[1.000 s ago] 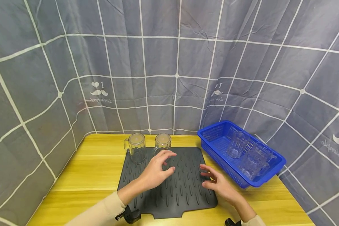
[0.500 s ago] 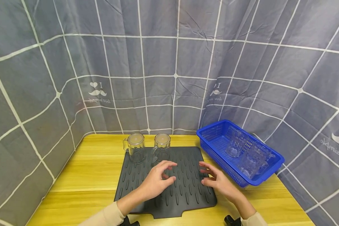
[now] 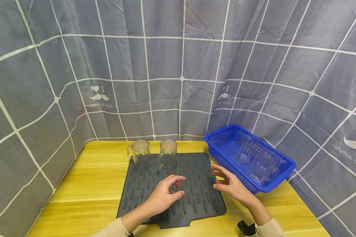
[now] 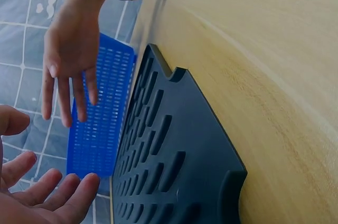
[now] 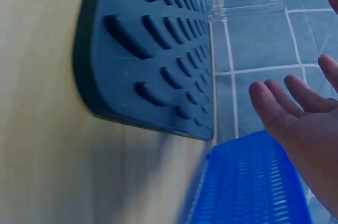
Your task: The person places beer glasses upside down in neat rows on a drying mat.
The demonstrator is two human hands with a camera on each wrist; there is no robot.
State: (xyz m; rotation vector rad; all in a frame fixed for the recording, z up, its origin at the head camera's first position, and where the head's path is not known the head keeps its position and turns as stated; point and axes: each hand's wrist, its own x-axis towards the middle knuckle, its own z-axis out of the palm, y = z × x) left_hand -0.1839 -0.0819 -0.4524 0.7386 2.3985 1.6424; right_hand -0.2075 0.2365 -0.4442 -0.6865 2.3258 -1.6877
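Left hand (image 3: 163,196) above the dark ribbed mat (image 3: 192,197) on the bench (image 3: 86,184), right hand (image 3: 234,189) near the mat's right edge; each grip loosely spread, empty. Two glass mugs (image 3: 141,156) stand at the mat's rear left; clear glassware (image 3: 260,168) lies in the blue basket (image 3: 225,148).

The person's left sleeve (image 3: 114,229) and right sleeve (image 3: 270,229) are plain cream. A blocky black device (image 3: 249,230) sits beside the right one, and a sliver of black (image 3: 132,235) shows beside the left.
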